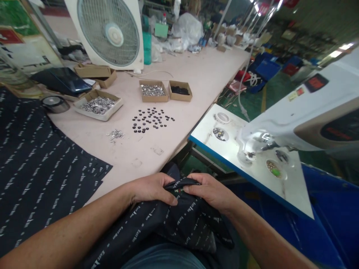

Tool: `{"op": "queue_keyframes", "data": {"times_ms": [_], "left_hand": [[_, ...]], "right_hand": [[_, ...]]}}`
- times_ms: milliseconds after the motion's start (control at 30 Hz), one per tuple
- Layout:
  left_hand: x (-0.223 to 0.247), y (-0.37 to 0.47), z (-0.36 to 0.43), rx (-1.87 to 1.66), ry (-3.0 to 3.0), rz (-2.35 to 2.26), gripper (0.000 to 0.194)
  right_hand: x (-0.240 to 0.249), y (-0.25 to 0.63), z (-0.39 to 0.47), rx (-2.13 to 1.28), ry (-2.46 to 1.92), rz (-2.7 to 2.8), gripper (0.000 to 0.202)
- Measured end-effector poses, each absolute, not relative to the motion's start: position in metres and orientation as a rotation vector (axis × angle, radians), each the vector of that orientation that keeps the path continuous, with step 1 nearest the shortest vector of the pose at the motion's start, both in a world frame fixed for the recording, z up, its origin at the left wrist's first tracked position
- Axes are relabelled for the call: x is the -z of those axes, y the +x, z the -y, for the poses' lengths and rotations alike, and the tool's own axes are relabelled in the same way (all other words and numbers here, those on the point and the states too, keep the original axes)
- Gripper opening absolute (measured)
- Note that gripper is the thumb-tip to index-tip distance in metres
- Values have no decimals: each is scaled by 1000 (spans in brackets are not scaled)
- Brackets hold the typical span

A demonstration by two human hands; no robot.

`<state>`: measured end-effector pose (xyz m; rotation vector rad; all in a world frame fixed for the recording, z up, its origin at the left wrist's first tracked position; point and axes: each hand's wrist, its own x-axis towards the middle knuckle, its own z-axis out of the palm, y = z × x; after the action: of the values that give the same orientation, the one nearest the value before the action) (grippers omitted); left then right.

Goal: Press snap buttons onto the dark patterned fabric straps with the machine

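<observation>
Left hand (153, 188): thumb pressed on top of the cloth, pinching it; the fingertips beneath are hidden. Right hand (211, 192): pinches a folded edge close by, thumb nearly level with the opposite one. Between them is the black woven cloth with rows of white lettering (175, 216), bunched above the lap at the near edge of the pale pink worktable (147, 155).

Handling (judged): light, limp, probably smooth and inclined to slip; not fragile, but easily creased. Grip at the doubled edge, thumb above and fingers below, one hand each side of the small coloured print; support the loose body on the lap.

Beyond: scattered round black fasteners (153, 121) on the worktable; right, a white machine with a metal head (291, 101).
</observation>
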<state>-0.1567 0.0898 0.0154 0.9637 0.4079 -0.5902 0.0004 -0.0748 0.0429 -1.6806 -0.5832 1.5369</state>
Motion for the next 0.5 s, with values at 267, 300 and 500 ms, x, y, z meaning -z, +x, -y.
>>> {"op": "queue_keyframes", "data": {"times_ms": [267, 300, 500], "left_hand": [[-14, -157, -89, 552, 915, -417, 26], [-13, -158, -89, 555, 922, -420, 25], [-13, -157, -86, 531, 973, -440, 29]], "right_hand": [[-43, 3, 66, -1476, -1734, 691, 21], [-44, 3, 65, -1476, -1743, 692, 21], [-46, 1, 65, -1456, -1773, 727, 22]]}}
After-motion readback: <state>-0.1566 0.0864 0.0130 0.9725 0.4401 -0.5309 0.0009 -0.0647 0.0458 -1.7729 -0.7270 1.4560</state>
